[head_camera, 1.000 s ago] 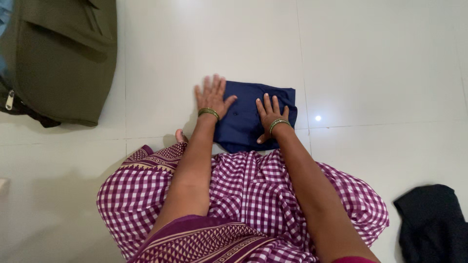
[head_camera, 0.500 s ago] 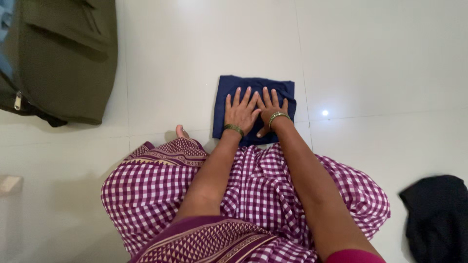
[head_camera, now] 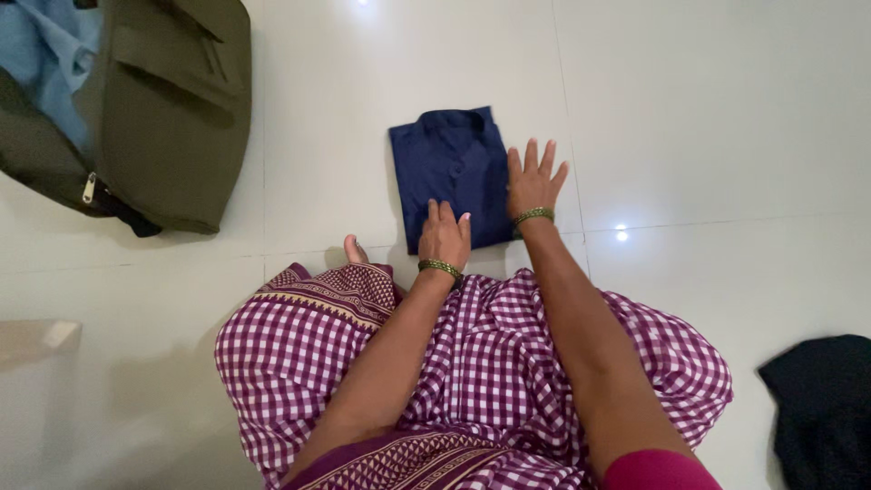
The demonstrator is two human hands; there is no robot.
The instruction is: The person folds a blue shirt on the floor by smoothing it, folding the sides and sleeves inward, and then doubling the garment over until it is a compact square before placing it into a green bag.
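A folded navy blue shirt with a collar and buttons lies flat on the white tiled floor in front of me. My left hand rests on the shirt's near edge, fingers together and pressing down. My right hand lies flat with fingers spread at the shirt's right edge, partly on the floor. Both wrists carry green bangles. Neither hand holds anything.
An open olive green bag with light blue cloth inside sits at the far left. A black garment lies at the lower right. My purple checked skirt covers my knees, and a toe shows near the shirt.
The shirt now looks narrower and longer, with collar and buttons up. My right hand slid off to its right edge and my left hand drew back to the near edge.
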